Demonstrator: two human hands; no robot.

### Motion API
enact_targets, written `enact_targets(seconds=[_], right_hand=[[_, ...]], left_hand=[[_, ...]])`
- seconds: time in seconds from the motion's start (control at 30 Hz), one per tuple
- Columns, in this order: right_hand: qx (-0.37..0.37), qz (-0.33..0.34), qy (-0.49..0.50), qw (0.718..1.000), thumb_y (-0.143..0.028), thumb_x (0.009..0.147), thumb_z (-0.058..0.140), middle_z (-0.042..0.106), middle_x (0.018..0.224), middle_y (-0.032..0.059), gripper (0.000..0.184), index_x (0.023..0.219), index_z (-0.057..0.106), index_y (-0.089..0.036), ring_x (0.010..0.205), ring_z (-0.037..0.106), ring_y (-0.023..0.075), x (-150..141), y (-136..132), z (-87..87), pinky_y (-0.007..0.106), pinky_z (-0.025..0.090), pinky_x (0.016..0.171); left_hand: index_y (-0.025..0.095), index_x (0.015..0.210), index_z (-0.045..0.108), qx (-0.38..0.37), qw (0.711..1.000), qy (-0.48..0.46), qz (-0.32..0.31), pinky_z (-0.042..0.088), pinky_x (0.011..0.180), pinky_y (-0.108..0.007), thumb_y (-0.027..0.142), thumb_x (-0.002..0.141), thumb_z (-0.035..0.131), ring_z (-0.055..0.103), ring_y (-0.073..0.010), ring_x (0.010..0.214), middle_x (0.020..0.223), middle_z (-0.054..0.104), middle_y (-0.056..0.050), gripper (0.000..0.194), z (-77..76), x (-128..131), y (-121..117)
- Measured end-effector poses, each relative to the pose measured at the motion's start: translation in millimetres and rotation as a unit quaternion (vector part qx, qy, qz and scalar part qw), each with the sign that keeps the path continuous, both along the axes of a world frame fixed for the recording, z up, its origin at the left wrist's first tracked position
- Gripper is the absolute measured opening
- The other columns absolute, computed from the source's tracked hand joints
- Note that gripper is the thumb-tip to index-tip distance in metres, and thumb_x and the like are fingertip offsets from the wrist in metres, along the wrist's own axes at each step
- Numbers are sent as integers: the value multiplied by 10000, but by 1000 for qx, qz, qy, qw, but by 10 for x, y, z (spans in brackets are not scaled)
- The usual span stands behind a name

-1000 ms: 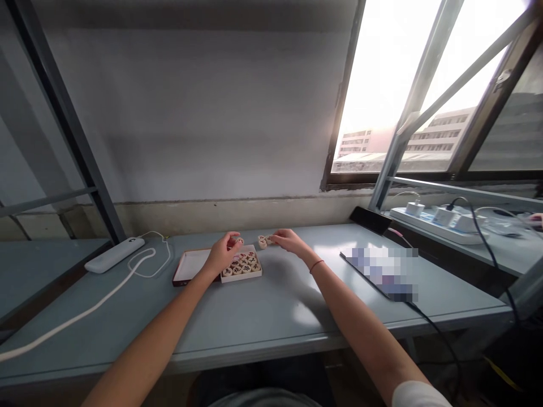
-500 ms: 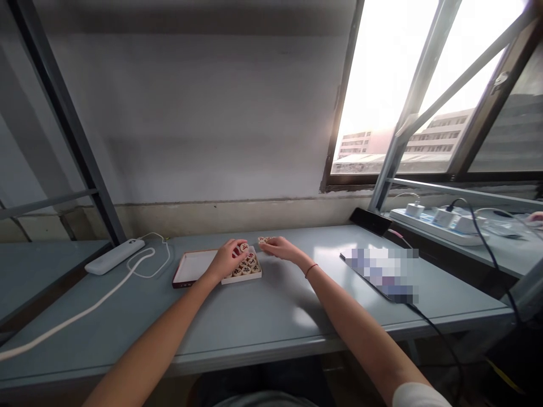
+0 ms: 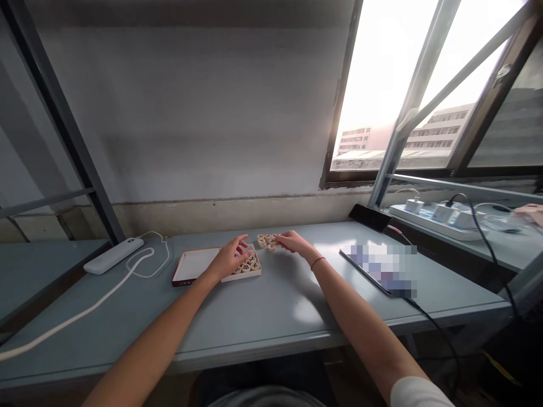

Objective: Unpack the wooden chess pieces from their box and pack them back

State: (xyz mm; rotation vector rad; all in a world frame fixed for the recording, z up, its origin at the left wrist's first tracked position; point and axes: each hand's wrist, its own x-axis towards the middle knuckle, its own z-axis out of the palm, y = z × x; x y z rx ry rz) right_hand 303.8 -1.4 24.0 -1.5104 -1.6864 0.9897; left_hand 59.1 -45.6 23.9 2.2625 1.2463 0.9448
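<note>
A shallow white box (image 3: 254,274) of round wooden chess pieces (image 3: 248,264) lies on the grey-blue table (image 3: 254,316), with its red-rimmed empty half (image 3: 190,264) to the left. My left hand (image 3: 229,260) rests flat over the pieces in the box, fingers spread and pointing right. Several loose chess pieces (image 3: 266,241) lie just behind the box's right corner. My right hand (image 3: 292,242) has its fingertips at these loose pieces. Whether it grips one is too small to tell.
A white power strip (image 3: 113,255) and its thick cable (image 3: 85,310) lie at the left. A blurred tablet (image 3: 377,265) with a black cable sits at the right, a dark phone (image 3: 369,217) behind it. Another person's hand (image 3: 530,212) shows beside a charger strip (image 3: 436,217).
My left hand has lowered onto the box, and the piece it held up is no longer visible. My right hand shifted slightly right, and more loose pieces show beside it.
</note>
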Motion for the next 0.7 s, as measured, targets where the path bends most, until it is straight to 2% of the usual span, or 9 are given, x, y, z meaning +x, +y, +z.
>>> enact_targets(seconds=[0.17, 0.3, 0.4, 0.53, 0.7], right_hand=[[-29, -3, -41, 999, -355, 710, 568, 432, 475, -29, 245, 573, 521, -158, 390, 312, 62, 40, 122, -167, 214, 206, 368], [5, -16, -97, 995, -384, 736, 561, 450, 450, -19, 307, 531, 528, -157, 394, 364, 78, -7, 141, -189, 218, 257, 396], [36, 3, -146, 989, -439, 756, 541, 440, 440, -16, 370, 507, 520, -166, 415, 388, 91, -15, 115, -170, 222, 271, 419], [105, 29, -255, 961, -432, 714, 595, 446, 460, -12, 361, 470, 494, -185, 445, 386, 104, -45, 82, -176, 235, 250, 438], [134, 1, -319, 938, -317, 747, 548, 561, 576, 31, 253, 529, 553, -188, 512, 478, 137, -108, 108, -257, 242, 272, 477]], left_hand=[[211, 1259, 426, -6, 1000, 6, -3, 488, 728, -293, 488, 840, 443, 581, -148, 783, 1064, 579, -58, 503, 19, -1, -23], [211, 1245, 442, -2, 1000, 11, -6, 487, 744, -300, 478, 840, 440, 581, -149, 781, 1054, 582, -55, 485, 13, 6, -20], [204, 1241, 446, -2, 1000, 14, -6, 486, 742, -297, 479, 839, 440, 582, -147, 770, 1050, 583, -55, 487, 12, 5, -18], [203, 1237, 452, -6, 1000, 19, -9, 484, 736, -290, 470, 842, 436, 584, -153, 782, 1054, 584, -60, 477, 23, 3, -31], [222, 1237, 452, -10, 999, 27, -13, 483, 745, -298, 470, 845, 428, 584, -157, 789, 1058, 586, -57, 465, 25, -2, -40]])
